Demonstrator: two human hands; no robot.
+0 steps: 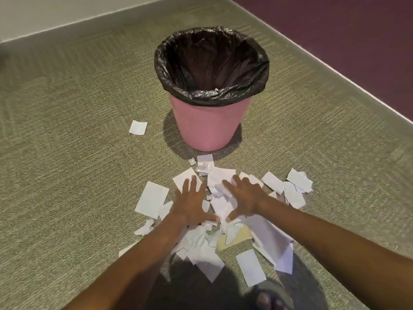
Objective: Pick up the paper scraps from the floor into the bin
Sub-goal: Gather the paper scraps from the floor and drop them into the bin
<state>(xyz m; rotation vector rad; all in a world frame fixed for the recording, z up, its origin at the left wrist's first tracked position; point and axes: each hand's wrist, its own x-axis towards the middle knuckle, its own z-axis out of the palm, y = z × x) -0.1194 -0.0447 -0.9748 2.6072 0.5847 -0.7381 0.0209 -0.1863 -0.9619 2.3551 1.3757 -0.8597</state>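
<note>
**Both hands flat on the paper pile**

A green-grey carpeted floor fills the view, meeting a pale wall at the far left and a dark purple one on the right. A pink bin stands upright in the middle distance, lined with a black bag folded over its rim. Near of the bin lies a wide scatter of white paper scraps — flat sheets, torn bits and crumpled wads, with one yellowish piece among them.

The left hand and the right hand rest side by side on the middle of the pile, fingers spread wide and straight, palms down, thumbs nearly meeting — neither grips anything.

One lone scrap sits apart, just left of the bin. A small white bit shows inside the bag.
</note>
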